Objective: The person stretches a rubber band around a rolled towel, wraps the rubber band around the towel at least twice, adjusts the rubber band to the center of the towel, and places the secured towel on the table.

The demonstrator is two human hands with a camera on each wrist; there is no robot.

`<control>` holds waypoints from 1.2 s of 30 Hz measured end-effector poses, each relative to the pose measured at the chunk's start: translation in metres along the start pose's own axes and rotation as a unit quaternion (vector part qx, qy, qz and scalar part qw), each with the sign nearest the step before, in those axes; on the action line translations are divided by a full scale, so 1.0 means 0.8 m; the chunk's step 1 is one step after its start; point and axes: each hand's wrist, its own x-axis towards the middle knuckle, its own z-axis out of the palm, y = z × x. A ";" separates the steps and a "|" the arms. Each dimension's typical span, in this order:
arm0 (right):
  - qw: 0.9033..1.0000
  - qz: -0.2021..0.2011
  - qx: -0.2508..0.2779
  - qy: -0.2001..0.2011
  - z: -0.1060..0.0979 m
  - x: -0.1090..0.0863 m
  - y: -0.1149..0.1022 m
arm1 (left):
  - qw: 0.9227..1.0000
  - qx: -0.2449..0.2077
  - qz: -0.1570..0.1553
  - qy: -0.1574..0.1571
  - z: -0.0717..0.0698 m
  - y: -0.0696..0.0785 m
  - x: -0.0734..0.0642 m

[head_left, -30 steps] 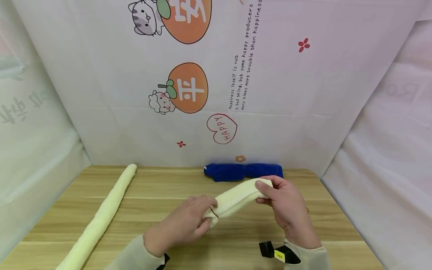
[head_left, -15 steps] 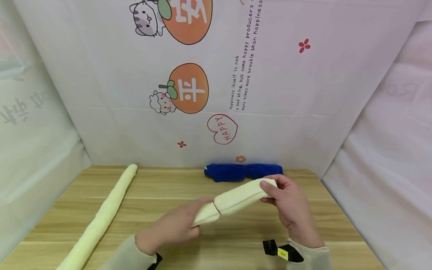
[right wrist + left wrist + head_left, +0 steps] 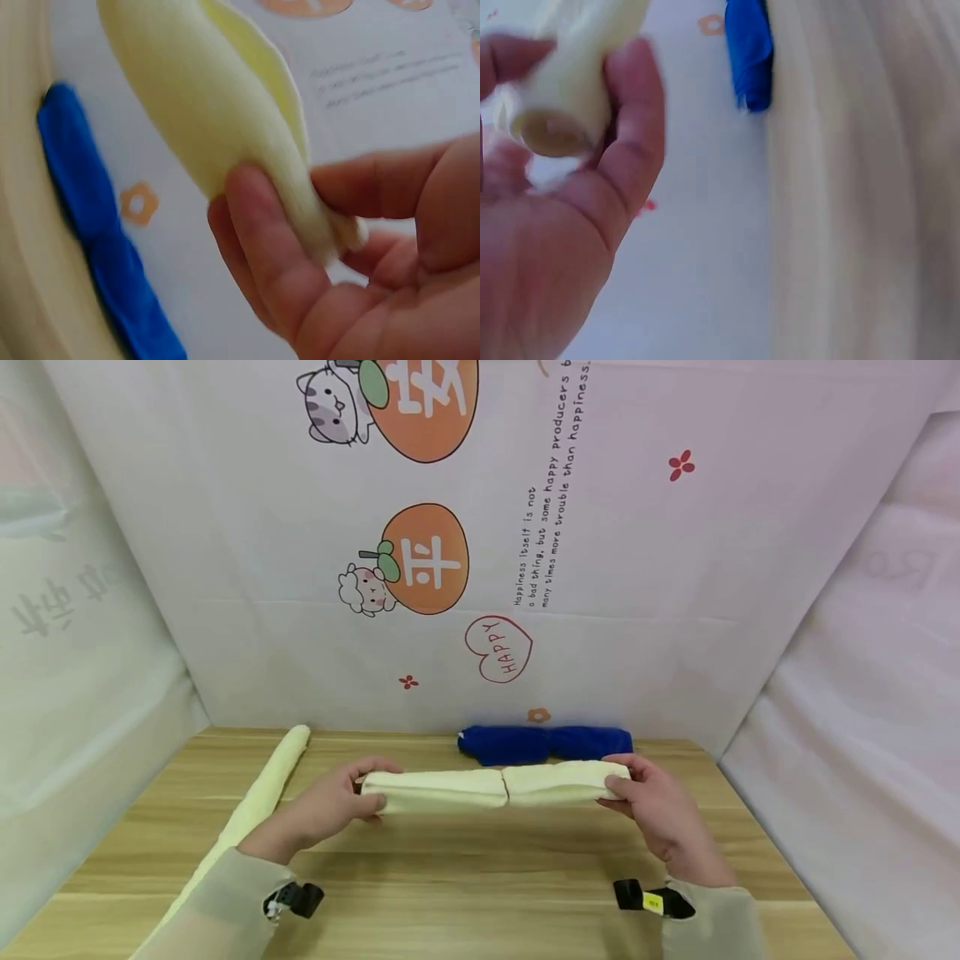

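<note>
A pale yellow rolled towel is held level above the table, with a thin dark band cinched round its middle. My left hand pinches its left end between thumb and fingers. At the other end, my right hand grips the roll the same way. In the left wrist view the coiled end of the towel shows between the fingers. The right wrist view has a loose edge running along the towel.
A blue rolled cloth, narrowed at its middle, lies at the back of the wooden table against the white printed backdrop. Along the left side stretches a longer pale yellow roll, partly covered by my left forearm.
My left hand has slid from near the band out to the towel's left end, moving left and up. The towel has swung from slanting to level. My right hand keeps its grip.
</note>
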 end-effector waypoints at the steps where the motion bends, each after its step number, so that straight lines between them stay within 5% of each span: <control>1: 1.000 0.001 -0.010 -0.015 -0.006 0.004 0.004 | 0.999 -0.038 -0.008 0.012 0.002 -0.005 0.005; 4: 0.998 0.009 -0.036 -0.050 -0.027 0.018 0.018 | 0.992 -0.106 -0.025 0.059 0.014 -0.019 0.024; 8: 0.994 0.037 -0.074 -0.066 -0.056 0.036 0.037 | 0.985 -0.123 -0.054 0.110 0.038 -0.030 0.057; 15: 0.985 0.082 -0.150 -0.027 -0.100 0.070 0.068 | 0.981 -0.122 -0.096 0.119 0.074 -0.032 0.114; 23: 0.983 0.098 -0.153 0.001 -0.114 0.105 0.091 | 0.974 -0.126 -0.112 0.149 0.095 -0.030 0.154; 32: 0.976 0.094 -0.195 0.036 -0.109 0.127 0.091 | 0.984 0.004 -0.102 0.145 0.112 -0.030 0.169; 36: 0.949 0.085 -0.304 0.010 -0.107 0.128 0.083 | 0.976 0.046 -0.125 0.170 0.118 -0.023 0.163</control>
